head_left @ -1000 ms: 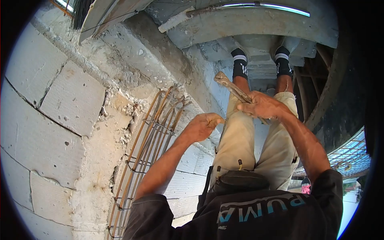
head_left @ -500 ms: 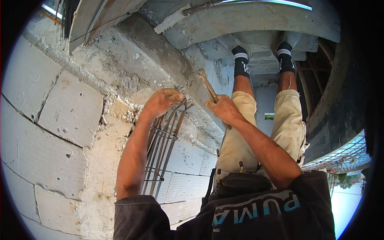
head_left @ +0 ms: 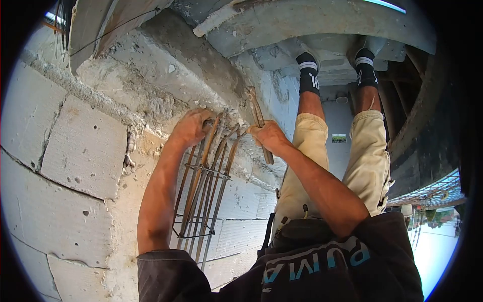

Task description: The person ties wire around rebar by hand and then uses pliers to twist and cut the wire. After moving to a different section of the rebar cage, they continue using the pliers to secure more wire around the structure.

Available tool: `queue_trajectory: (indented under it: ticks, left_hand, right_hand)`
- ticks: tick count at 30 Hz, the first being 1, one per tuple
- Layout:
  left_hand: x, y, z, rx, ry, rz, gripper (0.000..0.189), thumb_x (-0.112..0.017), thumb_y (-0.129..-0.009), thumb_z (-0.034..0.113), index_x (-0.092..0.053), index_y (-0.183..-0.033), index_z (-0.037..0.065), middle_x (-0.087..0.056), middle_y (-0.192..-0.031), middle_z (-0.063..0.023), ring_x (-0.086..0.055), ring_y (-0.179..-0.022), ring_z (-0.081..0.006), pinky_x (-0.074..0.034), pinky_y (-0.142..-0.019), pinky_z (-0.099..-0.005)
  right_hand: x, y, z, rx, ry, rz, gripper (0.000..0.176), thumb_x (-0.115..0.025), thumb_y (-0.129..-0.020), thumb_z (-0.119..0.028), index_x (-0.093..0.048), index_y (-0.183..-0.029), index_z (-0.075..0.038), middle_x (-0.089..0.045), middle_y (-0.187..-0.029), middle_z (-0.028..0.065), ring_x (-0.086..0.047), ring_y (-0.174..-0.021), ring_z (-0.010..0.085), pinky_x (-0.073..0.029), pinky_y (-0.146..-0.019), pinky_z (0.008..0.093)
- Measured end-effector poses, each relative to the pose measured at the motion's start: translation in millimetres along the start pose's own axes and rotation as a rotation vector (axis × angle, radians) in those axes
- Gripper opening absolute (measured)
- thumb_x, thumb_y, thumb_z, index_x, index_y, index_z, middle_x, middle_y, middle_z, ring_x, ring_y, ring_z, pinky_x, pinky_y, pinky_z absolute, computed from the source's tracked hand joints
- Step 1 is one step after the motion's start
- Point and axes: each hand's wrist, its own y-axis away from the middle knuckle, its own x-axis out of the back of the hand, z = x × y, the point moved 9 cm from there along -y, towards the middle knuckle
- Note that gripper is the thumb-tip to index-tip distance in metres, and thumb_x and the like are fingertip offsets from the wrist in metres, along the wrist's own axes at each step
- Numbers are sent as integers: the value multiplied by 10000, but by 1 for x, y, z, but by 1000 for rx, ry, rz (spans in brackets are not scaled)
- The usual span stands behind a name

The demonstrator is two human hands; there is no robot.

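Note:
Steel bars tied with square stirrups form a rebar cage [head_left: 200,194] that runs up along the wall beside me. My left hand [head_left: 191,129] is closed at its upper end, fingers curled around the bar ends and partly hidden behind them. In my right hand [head_left: 271,138], closed around its middle, is a long rusty hand tool [head_left: 255,106] with a knobbed end pointing up in view. The tool's exact kind I cannot tell. It is held just right of the bar ends, close to the rough concrete beam [head_left: 193,75].
Pale block wall [head_left: 83,141] rises on the left. A curved concrete edge [head_left: 322,22] crosses the view beyond my feet [head_left: 309,75]. To the right are a dark curved form [head_left: 427,146] and blue mesh [head_left: 440,191]. A board [head_left: 95,30] stands upper left.
The rebar cage's upper end shows more fully, with its bars shifted slightly in view. My left hand has moved a little left, and the tool in my right hand is more upright.

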Motion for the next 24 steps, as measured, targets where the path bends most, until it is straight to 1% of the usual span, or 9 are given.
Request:
queue_trajectory:
  ticks: [3,6,9,12,15,18,21,24]
  left_hand:
    - [-3,-2,4,55,-65,-46,399,-699,-851,158,-639,-1239,231,-612,-1207,-59,-521,-1234,-292,-466,-1031,-382]
    - [-16,-8,-4,40,-110,-20,414,-735,-825,187,-645,-1225,248,-609,-1158,-64,-554,-1171,-288,-481,-1000,-391]
    - [-15,-9,-5,38,-24,-49,387,-744,-824,212,-648,-1197,250,-603,-1110,-74,-574,-1121,-275,-493,-962,-396]
    - [-6,-11,-11,59,61,30,300,-744,-832,229,-666,-1121,223,-605,-1088,-65,-586,-1086,-273,-497,-942,-397]
    - [12,-9,-1,4,116,62,255,-743,-838,140,-652,-1076,156,-610,-1072,-90,-595,-1027,-303,-499,-908,-398]
    - [13,-10,-3,-3,80,136,224,-747,-837,129,-654,-1041,129,-633,-1046,-83,-610,-1016,-299,-504,-880,-403]
    - [19,-16,-6,28,108,88,185,-749,-842,134,-664,-1000,95,-656,-954,-73,-636,-971,-262,-509,-843,-380]
    - [16,-18,-17,103,242,8,142,-742,-852,133,-684,-972,83,-687,-896,-72,-654,-886,-223,-513,-808,-344]
  right_hand:
    - [-2,-8,6,38,-104,65,346,-707,-862,-351,-661,-836,-8,-627,-654,94,-567,-592,173,-457,-574,342]
    - [-9,-18,13,107,-185,18,329,-700,-876,-315,-620,-865,3,-620,-727,73,-578,-611,160,-477,-571,316]
    - [-22,-29,24,60,-229,12,303,-700,-882,-296,-622,-901,-4,-611,-720,67,-565,-604,157,-468,-564,322]
    - [-38,-35,25,45,-302,-8,277,-691,-894,-275,-624,-932,-10,-599,-707,57,-551,-592,156,-460,-563,321]
    - [-47,-36,7,82,-430,-8,244,-682,-907,-248,-630,-955,-15,-589,-693,49,-534,-570,153,-444,-535,319]
    - [-56,-36,-18,88,-432,-30,222,-673,-913,-227,-635,-962,-14,-599,-701,53,-532,-565,151,-441,-533,312]
    - [-58,-31,-30,59,-436,7,226,-669,-916,-236,-660,-940,-12,-598,-660,55,-531,-573,152,-431,-559,309]
    - [-49,-19,-38,22,-355,32,249,-674,-916,-248,-661,-955,-3,-641,-701,76,-572,-604,163,-456,-577,308]
